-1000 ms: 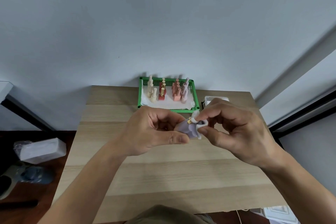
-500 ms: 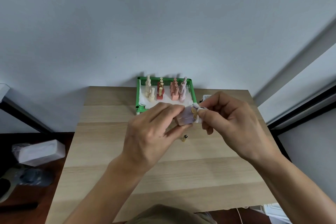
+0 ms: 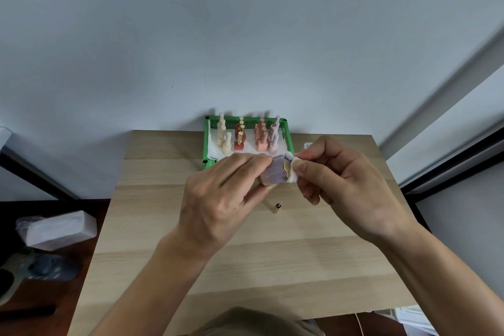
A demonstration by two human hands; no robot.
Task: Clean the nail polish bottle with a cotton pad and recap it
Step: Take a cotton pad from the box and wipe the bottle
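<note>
Your left hand (image 3: 218, 199) grips the lilac nail polish bottle (image 3: 272, 176), fingers over the top and thumb underneath, holding it in the air above the far half of the wooden table (image 3: 163, 226). The bottle is tipped on its side, its gold neck (image 3: 285, 169) pointing right. No cap on it.

Your right hand (image 3: 346, 188) pinches a white cotton pad (image 3: 293, 169) between thumb and forefinger. The pad is pressed around the neck and touches the bottle's shoulder. Both hands meet at the bottle, fingertips almost touching.

A small gold piece with a dark tip (image 3: 276, 207) lies on the table just below the bottle, between your two hands and apart from both. It may be the brush part of the cap; too small to be sure.

A green tray (image 3: 289, 139) sits at the far edge of the table against the wall, with upright polish bottles in cream, red, peach and lilac rows. A white container (image 3: 307, 145) peeks out beside the tray, mostly hidden by your right hand.

On the floor at left lies a white wrapped package (image 3: 57, 229).
</note>
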